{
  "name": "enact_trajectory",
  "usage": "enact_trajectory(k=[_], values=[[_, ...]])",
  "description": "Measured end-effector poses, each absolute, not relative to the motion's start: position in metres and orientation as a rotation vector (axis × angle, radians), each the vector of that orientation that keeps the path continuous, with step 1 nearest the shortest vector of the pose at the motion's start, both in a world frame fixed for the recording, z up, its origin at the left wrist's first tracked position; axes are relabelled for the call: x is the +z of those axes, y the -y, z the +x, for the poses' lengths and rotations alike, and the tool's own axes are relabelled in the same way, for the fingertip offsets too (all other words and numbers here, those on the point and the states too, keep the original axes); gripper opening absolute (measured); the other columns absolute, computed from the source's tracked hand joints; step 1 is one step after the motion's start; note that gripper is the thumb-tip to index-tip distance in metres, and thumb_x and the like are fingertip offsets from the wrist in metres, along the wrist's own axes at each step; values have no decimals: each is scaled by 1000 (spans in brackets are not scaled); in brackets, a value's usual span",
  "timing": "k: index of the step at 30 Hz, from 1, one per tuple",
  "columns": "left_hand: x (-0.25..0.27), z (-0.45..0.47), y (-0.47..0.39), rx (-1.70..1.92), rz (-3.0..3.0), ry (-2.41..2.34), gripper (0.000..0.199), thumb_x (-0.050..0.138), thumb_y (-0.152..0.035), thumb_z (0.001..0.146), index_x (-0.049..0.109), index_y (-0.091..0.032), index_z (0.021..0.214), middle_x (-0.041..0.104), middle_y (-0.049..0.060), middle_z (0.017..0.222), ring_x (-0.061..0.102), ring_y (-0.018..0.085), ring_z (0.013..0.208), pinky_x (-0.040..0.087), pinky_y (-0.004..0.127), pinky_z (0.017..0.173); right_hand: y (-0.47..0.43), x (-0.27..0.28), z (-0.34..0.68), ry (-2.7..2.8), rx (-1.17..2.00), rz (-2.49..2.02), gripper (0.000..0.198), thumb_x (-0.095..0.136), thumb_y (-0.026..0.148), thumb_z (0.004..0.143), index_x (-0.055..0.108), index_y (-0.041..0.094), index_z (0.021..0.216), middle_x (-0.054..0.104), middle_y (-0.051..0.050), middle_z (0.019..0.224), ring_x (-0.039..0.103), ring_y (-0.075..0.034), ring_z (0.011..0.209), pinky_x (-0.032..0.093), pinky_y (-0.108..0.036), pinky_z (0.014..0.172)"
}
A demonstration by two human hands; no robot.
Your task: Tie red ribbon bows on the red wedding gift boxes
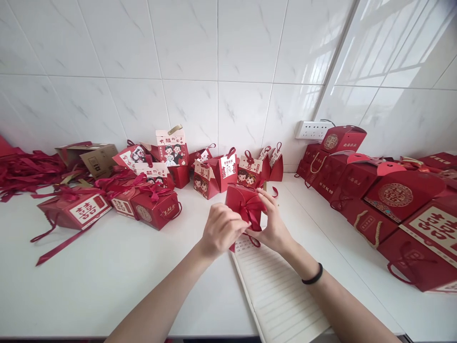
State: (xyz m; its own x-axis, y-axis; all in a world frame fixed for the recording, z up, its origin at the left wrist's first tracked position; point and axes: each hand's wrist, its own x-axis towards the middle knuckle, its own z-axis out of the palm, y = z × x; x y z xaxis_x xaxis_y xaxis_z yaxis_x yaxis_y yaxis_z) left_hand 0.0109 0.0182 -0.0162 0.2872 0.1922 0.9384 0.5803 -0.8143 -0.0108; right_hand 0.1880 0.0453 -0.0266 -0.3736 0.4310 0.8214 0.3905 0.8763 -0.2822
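Observation:
A small red gift box [235,193] stands in front of me at the top end of an open lined notebook [282,290]. Dark red ribbon [254,220] crosses its near face and gathers there. My left hand [223,229] is closed at the front of the box, thumb and fingertips pinched by the ribbon; its curled fingers partly hide what they grip. My right hand [271,226] curves round the right side, index finger at the top edge and thumb low by the ribbon. A cord loop [254,241] hangs beneath the thumb.
Several small candy boxes [227,172] with loops line the tiled wall. On the left are bow-tied red boxes [157,209] and a heap of loose ribbon [28,171]. Stacked red boxes [396,195] fill the right side, near a white power strip [314,129].

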Motion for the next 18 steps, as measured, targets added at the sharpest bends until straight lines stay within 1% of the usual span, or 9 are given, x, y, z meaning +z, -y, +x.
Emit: enact_trajectory(k=[2,3,4,6,8,10,13,16,18], values=[[-15,8,-20,-1401,-2301,716,9,62,-25,81,56,-27,87,64,0,79,60,15,76,45,33,79,-45,-26,190,1969,72,-574,84,67,32,79,12,31,141,22,-15,141,26,-32,133,45,-52,95],[-14,7,-21,-1389,-2310,773,20,66,-33,78,56,-26,93,65,3,89,61,18,85,45,35,84,-45,-25,191,1963,87,-555,84,68,33,78,12,31,141,22,-15,142,26,-32,133,45,-51,95],[-12,4,-24,-1411,-2301,844,37,69,-41,73,54,-25,103,63,8,103,59,22,99,43,39,91,-45,-24,192,1963,100,-538,85,68,34,78,12,31,141,23,-15,142,26,-32,133,45,-51,95],[-8,-1,-27,-1469,-2333,999,79,73,-54,63,40,-20,126,46,19,130,43,32,124,35,48,101,-43,-23,194,1983,120,-523,88,70,35,76,12,30,142,27,-15,141,29,-32,132,45,-51,95],[-3,-7,-27,-1466,-2507,1151,103,74,-56,59,22,-19,139,30,22,143,28,35,134,30,51,106,-41,-22,195,2019,144,-548,90,71,37,74,13,29,142,30,-15,140,32,-33,130,43,-52,97],[1,-13,-21,-1398,-2708,1287,107,76,-53,59,17,-21,142,30,20,142,30,34,134,33,49,105,-37,-21,193,2066,214,-583,91,71,41,73,15,28,142,32,-16,139,34,-33,129,43,-52,97],[6,-26,-7,-1421,-2751,1473,98,79,-49,56,30,-22,137,40,17,135,39,32,128,36,47,104,-36,-15,193,2104,483,-549,89,67,53,74,17,27,143,28,-15,143,32,-31,130,45,-48,96],[13,-51,12,-1848,-2494,1742,87,77,-50,57,40,-22,131,47,13,131,46,31,122,40,46,101,-45,-8,204,1968,578,-676,67,49,61,82,32,25,135,37,-15,137,41,-30,124,48,-47,89],[21,-74,30,-2305,-2213,1928,75,69,-58,62,46,-21,124,56,12,123,54,30,113,47,45,93,-59,-10,221,1887,407,-1034,54,41,63,83,52,20,113,53,-18,114,55,-32,105,48,-50,81]])
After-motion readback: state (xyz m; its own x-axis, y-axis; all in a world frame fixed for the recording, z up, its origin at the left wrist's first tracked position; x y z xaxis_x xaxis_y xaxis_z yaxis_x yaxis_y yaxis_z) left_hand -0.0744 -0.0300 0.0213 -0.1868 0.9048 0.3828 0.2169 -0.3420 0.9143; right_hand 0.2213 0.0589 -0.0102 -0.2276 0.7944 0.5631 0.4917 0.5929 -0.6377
